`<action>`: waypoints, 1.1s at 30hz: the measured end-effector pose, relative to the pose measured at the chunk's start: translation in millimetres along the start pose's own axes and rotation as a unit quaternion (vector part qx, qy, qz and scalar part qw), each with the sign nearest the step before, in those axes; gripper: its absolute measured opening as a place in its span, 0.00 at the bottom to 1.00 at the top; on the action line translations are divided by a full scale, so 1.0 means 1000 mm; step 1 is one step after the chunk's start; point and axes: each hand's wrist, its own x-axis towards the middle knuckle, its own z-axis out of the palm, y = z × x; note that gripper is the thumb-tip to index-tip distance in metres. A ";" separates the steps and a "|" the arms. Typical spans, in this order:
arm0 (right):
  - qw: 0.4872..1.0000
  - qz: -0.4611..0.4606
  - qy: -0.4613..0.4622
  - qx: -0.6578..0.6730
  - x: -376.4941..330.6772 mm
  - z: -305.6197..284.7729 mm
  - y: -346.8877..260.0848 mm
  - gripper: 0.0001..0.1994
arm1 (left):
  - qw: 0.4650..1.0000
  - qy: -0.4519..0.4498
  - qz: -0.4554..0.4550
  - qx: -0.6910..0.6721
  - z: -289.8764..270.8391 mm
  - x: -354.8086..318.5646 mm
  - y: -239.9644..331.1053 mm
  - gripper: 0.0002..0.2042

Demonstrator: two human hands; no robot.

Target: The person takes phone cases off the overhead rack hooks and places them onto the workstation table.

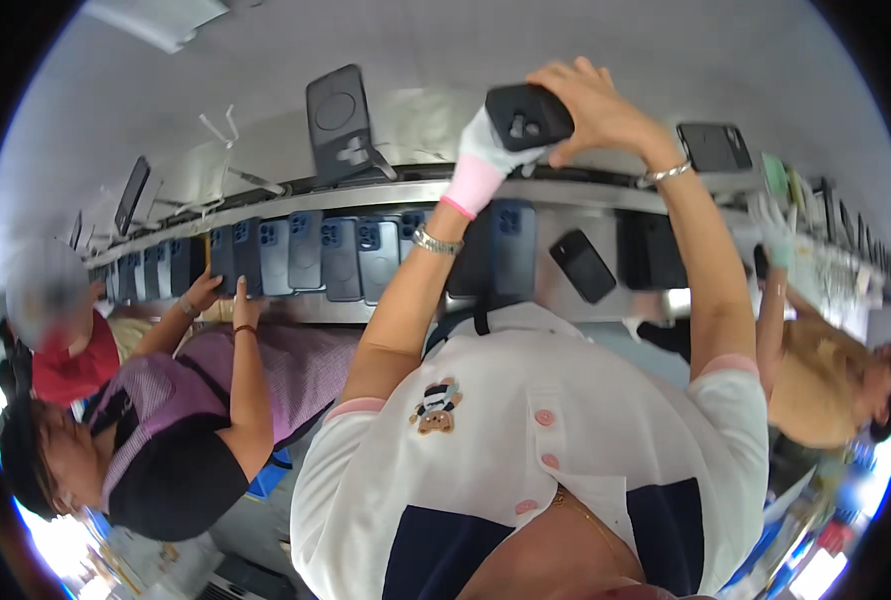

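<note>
Up over the metal rail, a black phone case point(526, 118) with a camera cutout is held between my two hands. My left hand point(486, 155), in a white glove with a pink cuff, is closed around its left side and underside. My bare right hand point(606, 112) curves over the right end, fingers at the upper edge and thumb below. The left fingers are mostly hidden behind the case. Left of my hands, another dark phone case point(337, 112) with a ring outline stands on a holder of the rack.
A long row of dark and blue phone cases point(342, 260) lies along the bench. A single black case point(583, 266) and a black stack point(654, 250) sit right of it. Another case point(716, 147) rests on the rack. Co-workers point(181, 430) are at left and right point(816, 385).
</note>
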 end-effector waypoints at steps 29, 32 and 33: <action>0.853 0.339 0.041 0.394 -0.228 0.197 -0.001 0.39 | 0.944 0.265 -0.191 -0.045 -0.149 -0.155 -0.020 0.21; 0.832 0.237 0.045 0.500 -0.189 0.124 -0.033 0.42 | 0.912 0.374 -0.166 -0.002 -0.203 -0.151 -0.025 0.37; 0.796 0.174 0.044 0.578 -0.176 0.103 -0.046 0.43 | 0.908 0.399 -0.128 0.013 -0.215 -0.141 -0.021 0.42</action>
